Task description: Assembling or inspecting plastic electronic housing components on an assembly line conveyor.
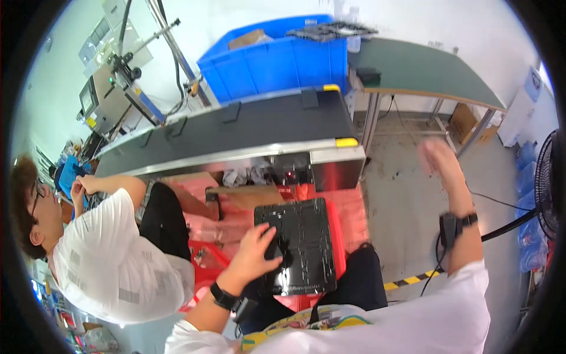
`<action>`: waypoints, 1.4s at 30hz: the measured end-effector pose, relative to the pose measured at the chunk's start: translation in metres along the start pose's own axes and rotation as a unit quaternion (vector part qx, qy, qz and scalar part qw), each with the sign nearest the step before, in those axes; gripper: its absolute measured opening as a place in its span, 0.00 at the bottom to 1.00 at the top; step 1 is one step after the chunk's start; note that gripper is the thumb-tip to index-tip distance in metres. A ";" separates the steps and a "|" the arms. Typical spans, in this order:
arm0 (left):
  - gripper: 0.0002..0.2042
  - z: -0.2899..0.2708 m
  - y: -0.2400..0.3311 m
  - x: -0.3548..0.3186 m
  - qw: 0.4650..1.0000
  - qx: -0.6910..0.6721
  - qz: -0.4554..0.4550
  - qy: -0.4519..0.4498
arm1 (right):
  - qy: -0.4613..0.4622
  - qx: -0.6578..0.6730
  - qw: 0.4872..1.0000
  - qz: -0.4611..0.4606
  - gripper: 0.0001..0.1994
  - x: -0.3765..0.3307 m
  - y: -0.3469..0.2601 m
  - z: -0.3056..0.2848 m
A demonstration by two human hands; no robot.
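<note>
My left hand (252, 256) is over the left side of a black rectangular tray-like panel (306, 248) close to my lap. A small black flat piece (273, 248) seems to lie between its thumb and fingers, hard to tell from the black surface behind. Shiny lines and ridges run across the panel, which rests on something red (336, 236). My right hand (437, 156) is raised out to the right above the grey floor, away from the panel. Motion smears its fingers, and I make out nothing in it.
Ahead runs a black conveyor belt (259, 121) carrying several black flat pieces. Behind it stand a blue bin (274, 68) and a green-topped table (424, 68). A seated co-worker (118, 253) is close on my left; a black fan (548, 183) stands at far right.
</note>
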State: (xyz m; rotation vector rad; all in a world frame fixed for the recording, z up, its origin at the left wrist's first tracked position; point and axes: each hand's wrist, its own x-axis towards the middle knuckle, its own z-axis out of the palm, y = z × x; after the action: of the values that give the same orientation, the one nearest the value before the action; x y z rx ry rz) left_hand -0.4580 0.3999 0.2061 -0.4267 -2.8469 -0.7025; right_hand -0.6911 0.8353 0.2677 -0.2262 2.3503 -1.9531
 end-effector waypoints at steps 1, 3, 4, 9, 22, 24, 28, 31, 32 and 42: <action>0.35 0.007 0.002 -0.007 1.000 0.003 -0.020 -0.008 | 0.063 0.039 0.997 -0.009 0.19 0.023 -0.041 0.034; 0.34 0.017 0.000 -0.014 1.000 -0.019 -0.006 -0.019 | 0.033 -0.052 0.998 -0.035 0.24 0.077 -0.078 0.077; 0.34 0.018 -0.001 -0.012 0.999 -0.026 -0.001 -0.030 | 0.024 -0.091 0.995 -0.019 0.28 0.110 -0.078 0.099; 0.33 0.018 -0.017 0.002 0.996 -0.046 0.016 -0.073 | -0.051 -0.405 0.903 0.137 0.40 0.192 -0.085 0.179; 0.36 0.028 -0.051 0.002 0.996 -0.059 0.007 -0.067 | -0.156 -0.261 0.950 0.071 0.21 -0.003 -0.090 0.234; 0.36 0.030 -0.051 0.017 0.998 -0.038 0.023 -0.045 | -0.233 -0.180 0.943 0.158 0.22 -0.041 -0.044 0.252; 0.37 0.031 -0.062 0.034 0.998 0.009 0.035 -0.053 | -0.276 -0.190 0.903 0.267 0.13 -0.071 0.027 0.301; 0.37 0.033 -0.070 0.030 0.997 -0.007 0.027 -0.066 | -0.245 -0.410 0.871 -0.115 0.11 -0.066 0.031 0.292; 0.37 0.033 -0.072 0.028 0.997 -0.014 0.025 -0.072 | -0.236 -0.430 0.860 -0.142 0.11 -0.053 0.003 0.284; 0.31 0.016 -0.068 0.032 0.976 0.043 0.013 -0.213 | 0.011 -0.319 0.929 0.190 0.42 0.187 -0.085 0.191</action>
State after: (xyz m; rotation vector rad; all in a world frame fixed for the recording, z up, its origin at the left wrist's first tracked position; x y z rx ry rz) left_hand -0.5111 0.3577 0.1709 -0.6732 -3.2465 -0.5333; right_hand -0.8405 0.6044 0.3221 0.2078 2.7074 -0.9930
